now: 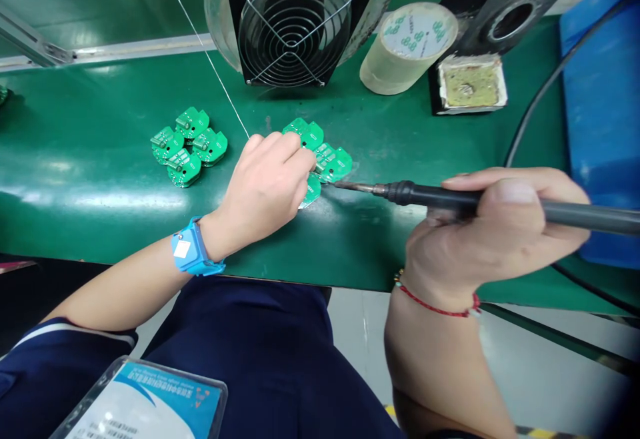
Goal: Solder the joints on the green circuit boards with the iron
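My right hand [493,232] is wrapped around the dark handle of a soldering iron [425,197], its tip pointing left. That tip is at the near edge of a group of green circuit boards [335,163]; whether it touches them I cannot tell. Over the left part of those boards lies my left hand [273,176], closed, its fingertips hidden from view. A thin, pale solder wire [205,49] runs down from the top into this hand. Farther left sits a second cluster of green circuit boards [210,147], in several small stacks.
A black fan with a wire guard [293,32] stands behind the boards. To its right are a tape roll [407,46] and a soldering-iron stand [480,19] with a sponge [470,84]. A blue bin [605,126] and black cable [537,96] occupy the right side.
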`<control>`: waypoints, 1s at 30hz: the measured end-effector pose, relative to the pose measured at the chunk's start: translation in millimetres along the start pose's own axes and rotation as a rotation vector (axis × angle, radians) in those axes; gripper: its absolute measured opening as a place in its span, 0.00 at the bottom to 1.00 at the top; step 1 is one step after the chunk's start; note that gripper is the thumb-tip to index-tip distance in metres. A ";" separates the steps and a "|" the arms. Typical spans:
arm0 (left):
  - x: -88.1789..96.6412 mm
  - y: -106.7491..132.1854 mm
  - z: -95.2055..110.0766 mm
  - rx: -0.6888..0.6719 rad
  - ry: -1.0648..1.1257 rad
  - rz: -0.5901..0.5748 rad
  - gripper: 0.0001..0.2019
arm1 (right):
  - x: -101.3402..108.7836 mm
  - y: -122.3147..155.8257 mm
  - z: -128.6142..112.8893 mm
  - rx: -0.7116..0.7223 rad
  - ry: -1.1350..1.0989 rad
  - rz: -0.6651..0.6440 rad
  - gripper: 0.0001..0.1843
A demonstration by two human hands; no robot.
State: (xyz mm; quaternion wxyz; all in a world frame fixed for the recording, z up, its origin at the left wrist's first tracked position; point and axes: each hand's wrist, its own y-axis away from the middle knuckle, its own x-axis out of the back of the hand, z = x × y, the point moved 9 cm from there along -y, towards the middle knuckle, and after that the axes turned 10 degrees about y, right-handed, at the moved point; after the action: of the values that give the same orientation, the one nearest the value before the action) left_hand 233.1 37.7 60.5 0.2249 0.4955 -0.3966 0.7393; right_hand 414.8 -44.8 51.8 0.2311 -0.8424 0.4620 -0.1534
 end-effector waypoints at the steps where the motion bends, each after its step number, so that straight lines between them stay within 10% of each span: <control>1: -1.4 -0.3 0.1 -0.001 0.005 -0.007 0.10 | 0.0 -0.1 -0.3 0.002 -0.004 -0.002 0.15; 30: -10.9 -7.3 9.9 -0.061 -0.007 -0.081 0.12 | 1.6 0.4 -2.5 0.021 -0.014 0.014 0.15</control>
State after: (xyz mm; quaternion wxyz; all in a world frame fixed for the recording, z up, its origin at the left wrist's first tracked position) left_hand 248.3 34.6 55.1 0.2682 0.5067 -0.3994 0.7154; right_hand 414.2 -47.0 53.8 0.2445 -0.8376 0.4648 -0.1506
